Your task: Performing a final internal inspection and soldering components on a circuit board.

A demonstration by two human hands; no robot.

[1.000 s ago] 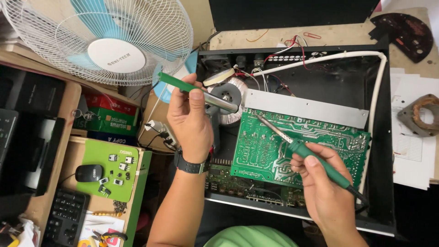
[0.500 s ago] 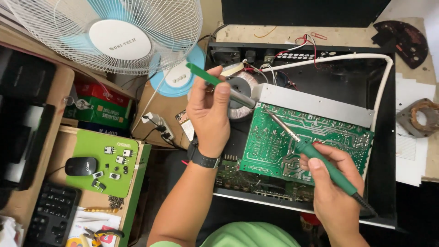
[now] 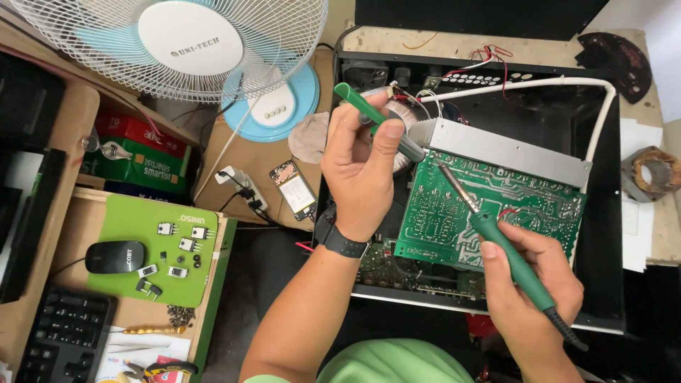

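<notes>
Change: view has drifted, fan (image 3: 184,53) now fills upper left; both hands sit lower in frame than before.
Surface: cluttered wooden surface (image 3: 245,159), black chassis (image 3: 603,234) open on it.
Board: green circuit board (image 3: 489,209) tilted inside chassis, between the hands.
Left hand (image 3: 362,167): wrapped around green desoldering pump (image 3: 376,120), nozzle at board's top edge.
Right hand (image 3: 528,284): pinching green soldering iron (image 3: 496,234), tip on board.

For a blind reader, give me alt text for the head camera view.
The right hand holds a green soldering iron tip-down on a green circuit board in an open black case; the left hand holds a green-handled tool above it.
</notes>
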